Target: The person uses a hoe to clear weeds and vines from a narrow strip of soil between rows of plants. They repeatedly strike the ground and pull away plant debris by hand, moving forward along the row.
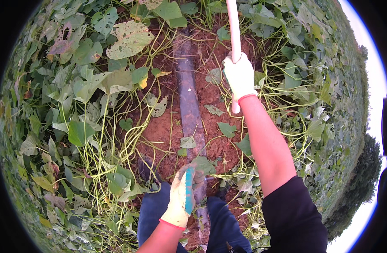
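My right hand (240, 76), in a cream knitted glove with a red cuff, is wrapped around a pale pole (233, 28). One end of this pole shows below the glove, while the other runs out past the top of the view. Lower down, my left hand (180, 194) wears a similar glove with a teal coating and is low between my legs. Its fingertips meet a green leaf (204, 166); whether they grip it is unclear. Beneath both hands, a dark plastic film strip (189, 107) runs lengthwise over reddish soil (163, 126).
Heart-leaved vines, apparently sweet potato (82, 132), crowd the left side, with long tangled stems. More vines (294, 82) border the right. My legs in blue trousers (154, 208) straddle the strip. Loose leaves (188, 142) lie on it and on the soil.
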`<state>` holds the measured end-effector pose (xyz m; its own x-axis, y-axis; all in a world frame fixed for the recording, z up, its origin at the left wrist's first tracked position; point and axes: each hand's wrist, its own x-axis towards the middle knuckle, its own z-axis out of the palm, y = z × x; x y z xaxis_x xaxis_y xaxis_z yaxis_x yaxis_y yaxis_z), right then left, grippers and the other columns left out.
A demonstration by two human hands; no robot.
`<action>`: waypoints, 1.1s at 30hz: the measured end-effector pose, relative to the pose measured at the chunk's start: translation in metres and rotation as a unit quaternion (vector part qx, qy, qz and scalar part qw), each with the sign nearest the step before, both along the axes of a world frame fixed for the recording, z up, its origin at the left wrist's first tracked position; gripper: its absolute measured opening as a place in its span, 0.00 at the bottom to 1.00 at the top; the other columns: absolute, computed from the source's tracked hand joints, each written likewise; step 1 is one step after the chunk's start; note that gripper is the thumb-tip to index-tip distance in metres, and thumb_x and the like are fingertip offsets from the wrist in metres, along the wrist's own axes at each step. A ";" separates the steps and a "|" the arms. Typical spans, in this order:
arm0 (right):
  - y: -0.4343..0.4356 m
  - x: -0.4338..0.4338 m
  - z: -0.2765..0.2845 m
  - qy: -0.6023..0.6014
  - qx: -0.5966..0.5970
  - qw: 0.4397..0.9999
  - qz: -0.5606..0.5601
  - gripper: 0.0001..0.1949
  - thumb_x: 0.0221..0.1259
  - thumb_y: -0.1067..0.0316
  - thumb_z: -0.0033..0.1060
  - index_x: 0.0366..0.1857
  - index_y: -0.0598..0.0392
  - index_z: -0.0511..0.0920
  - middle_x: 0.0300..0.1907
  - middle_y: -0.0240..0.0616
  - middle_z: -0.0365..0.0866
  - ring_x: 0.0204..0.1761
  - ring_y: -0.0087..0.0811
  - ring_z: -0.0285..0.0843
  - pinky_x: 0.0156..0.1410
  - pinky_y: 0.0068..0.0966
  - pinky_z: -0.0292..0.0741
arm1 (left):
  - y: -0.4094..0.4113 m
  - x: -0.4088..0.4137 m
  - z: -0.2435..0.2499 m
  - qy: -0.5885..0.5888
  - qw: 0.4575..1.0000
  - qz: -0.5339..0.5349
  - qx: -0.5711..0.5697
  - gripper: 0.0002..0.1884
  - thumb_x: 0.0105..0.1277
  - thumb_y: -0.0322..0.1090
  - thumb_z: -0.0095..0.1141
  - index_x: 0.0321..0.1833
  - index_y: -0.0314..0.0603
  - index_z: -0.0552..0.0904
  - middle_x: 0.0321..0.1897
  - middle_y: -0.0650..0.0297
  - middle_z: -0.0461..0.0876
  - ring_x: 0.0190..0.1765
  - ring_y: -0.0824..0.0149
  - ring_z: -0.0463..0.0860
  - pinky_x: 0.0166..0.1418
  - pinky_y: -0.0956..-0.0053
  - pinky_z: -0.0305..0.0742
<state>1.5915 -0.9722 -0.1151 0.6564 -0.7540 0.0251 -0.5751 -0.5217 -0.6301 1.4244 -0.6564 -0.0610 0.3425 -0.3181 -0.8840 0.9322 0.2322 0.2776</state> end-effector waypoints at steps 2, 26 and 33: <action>-0.017 0.014 -0.007 -0.008 -0.013 1.000 0.004 0.15 0.67 0.59 0.61 0.45 0.60 0.78 0.40 0.57 0.86 0.44 0.56 0.86 0.51 0.45 0.81 | -0.009 -0.004 0.003 0.008 1.000 0.005 -0.009 0.19 0.79 0.42 0.58 0.66 0.38 0.77 0.46 0.58 0.87 0.47 0.66 0.86 0.56 0.70 0.82; -0.010 -0.088 -0.064 0.183 -0.003 0.983 0.011 0.15 0.68 0.58 0.61 0.50 0.55 0.80 0.43 0.55 0.87 0.48 0.56 0.86 0.55 0.47 0.81 | -0.007 -0.029 -0.005 0.019 1.000 0.005 -0.020 0.19 0.78 0.40 0.59 0.64 0.36 0.77 0.45 0.57 0.86 0.46 0.65 0.86 0.56 0.67 0.83; 0.013 -0.266 -0.090 0.363 0.031 0.931 -0.023 0.14 0.68 0.58 0.60 0.50 0.54 0.80 0.43 0.55 0.88 0.49 0.58 0.86 0.56 0.49 0.81 | -0.011 -0.033 -0.006 0.026 1.000 -0.010 -0.004 0.20 0.79 0.43 0.58 0.64 0.37 0.77 0.46 0.56 0.86 0.48 0.64 0.87 0.58 0.67 0.83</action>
